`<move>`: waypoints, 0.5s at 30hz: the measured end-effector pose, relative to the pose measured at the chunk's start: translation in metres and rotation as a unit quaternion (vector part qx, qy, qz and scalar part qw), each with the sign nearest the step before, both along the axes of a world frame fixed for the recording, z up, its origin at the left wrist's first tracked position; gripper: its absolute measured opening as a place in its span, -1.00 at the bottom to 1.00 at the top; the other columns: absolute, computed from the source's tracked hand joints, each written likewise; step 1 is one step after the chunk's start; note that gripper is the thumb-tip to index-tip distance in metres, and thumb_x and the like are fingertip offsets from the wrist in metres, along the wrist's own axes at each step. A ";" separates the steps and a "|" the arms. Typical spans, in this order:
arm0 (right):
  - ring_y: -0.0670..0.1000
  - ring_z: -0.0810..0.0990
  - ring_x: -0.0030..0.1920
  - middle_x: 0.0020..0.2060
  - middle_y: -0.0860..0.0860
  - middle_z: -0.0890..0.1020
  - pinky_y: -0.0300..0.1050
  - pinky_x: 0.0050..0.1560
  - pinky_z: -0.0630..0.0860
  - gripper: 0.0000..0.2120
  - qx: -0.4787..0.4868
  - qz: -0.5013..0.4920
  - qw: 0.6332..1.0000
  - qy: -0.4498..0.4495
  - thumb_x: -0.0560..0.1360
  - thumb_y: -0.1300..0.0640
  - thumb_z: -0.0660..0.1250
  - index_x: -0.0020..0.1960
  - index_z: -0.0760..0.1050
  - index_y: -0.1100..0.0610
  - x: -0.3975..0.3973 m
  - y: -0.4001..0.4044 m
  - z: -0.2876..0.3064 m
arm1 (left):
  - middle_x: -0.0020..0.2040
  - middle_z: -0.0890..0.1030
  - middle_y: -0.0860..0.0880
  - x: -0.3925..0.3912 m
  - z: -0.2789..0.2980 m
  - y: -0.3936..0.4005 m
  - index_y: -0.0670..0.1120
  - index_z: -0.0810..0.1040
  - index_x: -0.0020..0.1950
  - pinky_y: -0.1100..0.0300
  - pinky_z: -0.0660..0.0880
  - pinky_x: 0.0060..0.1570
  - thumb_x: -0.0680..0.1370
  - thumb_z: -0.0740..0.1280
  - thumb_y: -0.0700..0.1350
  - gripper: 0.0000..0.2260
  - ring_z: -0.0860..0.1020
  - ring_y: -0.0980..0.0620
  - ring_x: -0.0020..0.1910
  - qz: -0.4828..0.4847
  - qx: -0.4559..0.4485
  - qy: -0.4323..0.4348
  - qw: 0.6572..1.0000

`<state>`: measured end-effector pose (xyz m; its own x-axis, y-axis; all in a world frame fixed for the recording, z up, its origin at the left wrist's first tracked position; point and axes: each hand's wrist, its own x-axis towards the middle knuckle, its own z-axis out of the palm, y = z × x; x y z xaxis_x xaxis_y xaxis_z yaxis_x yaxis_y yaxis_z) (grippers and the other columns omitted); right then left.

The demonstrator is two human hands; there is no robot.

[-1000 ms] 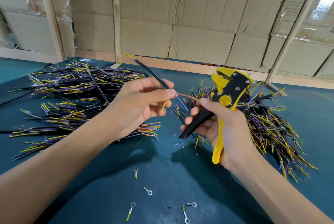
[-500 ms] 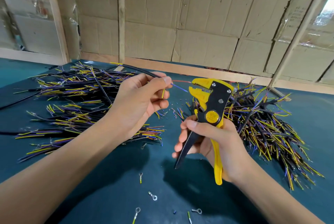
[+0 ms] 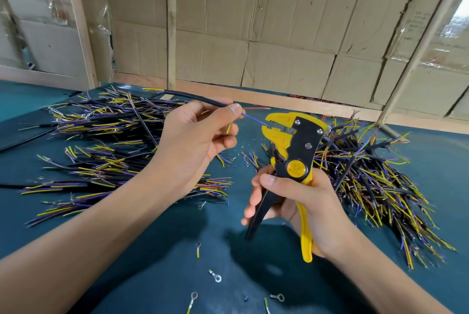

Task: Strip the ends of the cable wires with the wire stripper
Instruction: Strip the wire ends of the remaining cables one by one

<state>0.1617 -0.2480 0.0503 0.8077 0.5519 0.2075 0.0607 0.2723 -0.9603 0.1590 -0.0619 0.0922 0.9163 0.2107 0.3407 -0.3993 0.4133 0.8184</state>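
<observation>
1. Fingers [image 3: 234, 110] of the left hand [image 3: 193, 146] pinch a black cable [image 3: 198, 97] between thumb and forefinger, with the other fingers curled under it.
2. Out of the pinch, a blue wire [image 3: 253, 118] runs to the right, and its tip sits at the yellow mouth of the wire stripper [image 3: 291, 151]; a red wire [image 3: 256, 108] sticks out above it, and a yellow wire [image 3: 229, 128] bends down beside the fingers.
3. Right hand [image 3: 299, 202] grips the stripper by its handles, thumb lying across the front below the round yellow knob, fingers wrapped round the black handle; the yellow handle lies against the palm. The handles stand apart and the mouth is open.
4. Both hands are held above a green table [image 3: 157, 263].
5. One heap of cut cables [image 3: 106, 141] lies on the table behind the left hand, another heap [image 3: 375, 176] behind and to the right of the right hand.
6. Small ring terminals [image 3: 215, 277] and bits of stripped sleeve lie scattered on the table near the person.
</observation>
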 end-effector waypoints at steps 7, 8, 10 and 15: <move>0.29 0.63 -0.32 -0.33 0.29 0.58 0.28 -0.17 0.61 -0.85 -0.004 -0.005 1.000 -0.007 0.41 0.16 0.47 -0.16 0.62 0.26 -0.001 0.001 -0.001 | -0.24 0.67 -0.08 -0.001 -0.003 -0.005 -0.20 0.59 -0.01 0.22 0.46 -0.38 0.53 0.41 -0.30 -0.93 0.54 0.05 -0.39 0.019 0.016 -0.005 1.000; 0.28 0.63 -0.33 -0.33 0.29 0.57 0.27 -0.17 0.61 -0.86 -0.005 -0.005 1.000 -0.008 0.42 0.17 0.47 -0.16 0.61 0.26 -0.001 0.001 -0.001 | -0.24 0.66 -0.09 -0.001 -0.004 -0.005 -0.19 0.60 -0.03 0.22 0.46 -0.38 0.53 0.41 -0.30 -0.94 0.54 0.05 -0.39 0.023 0.017 -0.007 1.000; 0.28 0.63 -0.33 -0.33 0.28 0.57 0.27 -0.17 0.61 -0.85 -0.004 -0.005 1.000 -0.007 0.41 0.17 0.47 -0.17 0.61 0.26 -0.001 0.002 -0.001 | -0.25 0.66 -0.08 -0.002 -0.004 -0.006 -0.18 0.61 -0.07 0.21 0.45 -0.38 0.52 0.42 -0.30 -0.95 0.54 0.04 -0.39 0.024 0.018 -0.009 1.000; 0.27 0.63 -0.34 -0.34 0.28 0.56 0.27 -0.18 0.62 -0.87 -0.010 -0.009 1.000 0.003 0.41 0.20 0.46 -0.19 0.60 0.28 -0.002 0.001 0.001 | -0.27 0.66 -0.08 -0.003 -0.005 -0.010 -0.18 0.60 -0.08 0.22 0.43 -0.40 0.52 0.41 -0.31 -0.95 0.54 0.05 -0.40 0.021 0.012 -0.011 1.000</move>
<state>0.1597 -0.2470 0.0513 0.8181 0.5421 0.1921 0.0602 0.2514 -0.9660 0.1555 -0.0716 0.0877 0.8995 0.2397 0.3653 -0.4329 0.3759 0.8193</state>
